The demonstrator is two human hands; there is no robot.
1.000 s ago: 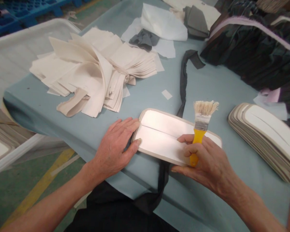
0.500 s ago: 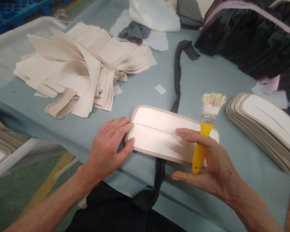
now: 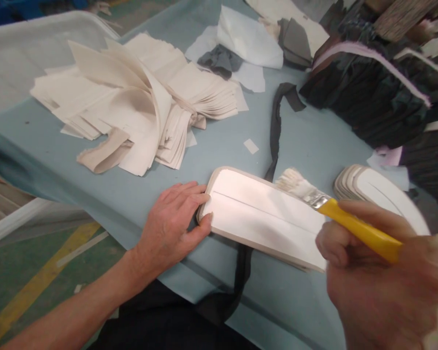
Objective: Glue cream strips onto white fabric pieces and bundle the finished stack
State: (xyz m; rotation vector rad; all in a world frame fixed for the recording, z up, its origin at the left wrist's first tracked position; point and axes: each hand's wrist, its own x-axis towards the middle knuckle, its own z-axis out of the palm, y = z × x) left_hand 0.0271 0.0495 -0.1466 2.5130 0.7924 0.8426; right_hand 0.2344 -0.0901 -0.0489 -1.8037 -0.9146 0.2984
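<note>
A long white padded piece (image 3: 263, 214) with a beige rim and a centre seam lies on the blue-grey table (image 3: 314, 141). My left hand (image 3: 173, 221) rests flat at its left end, fingers stretched, thumb on the near edge. My right hand (image 3: 383, 277) is close to the camera, closed round the yellow handle of a paintbrush (image 3: 336, 209). The brush lies tilted, and its pale bristles (image 3: 290, 179) point left over the piece's far edge.
A fanned heap of cream fabric pieces (image 3: 138, 102) lies at the back left. A black strap (image 3: 275, 131) runs under the white piece and off the near edge. A stack of similar padded pieces (image 3: 368, 182) sits to the right, with dark bundled fabric (image 3: 379, 92) behind.
My right hand pulled back toward the camera and closed on the handle. The brush swung from upright to pointing left over the piece. My left hand stayed at the left end.
</note>
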